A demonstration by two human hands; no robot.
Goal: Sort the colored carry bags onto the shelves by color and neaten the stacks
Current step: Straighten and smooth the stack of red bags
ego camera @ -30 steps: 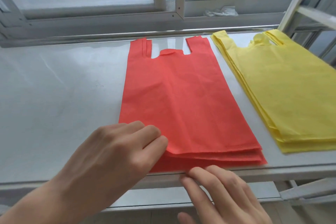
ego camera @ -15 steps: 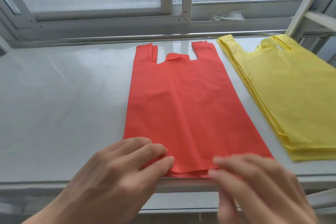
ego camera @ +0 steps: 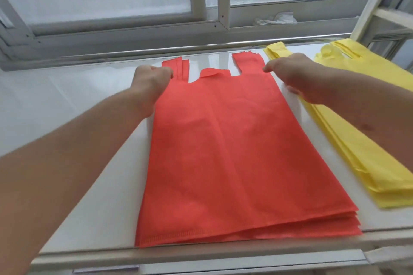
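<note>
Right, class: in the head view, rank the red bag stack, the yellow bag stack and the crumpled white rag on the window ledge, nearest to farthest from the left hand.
1. Red bag stack: the left hand is at its left handle.
2. Yellow bag stack: right of the red one.
3. White rag: far right, up on the ledge.

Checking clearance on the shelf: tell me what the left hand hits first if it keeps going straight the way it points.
Probably the window frame behind the shelf; beyond the left hand only bare shelf shows. Depth is unclear.

One bag stack (ego camera: 234, 152) is lying on the shelf (ego camera: 67, 100), another stack (ego camera: 357, 140) lying just to its right, a window frame (ego camera: 201, 29) standing behind both.
</note>
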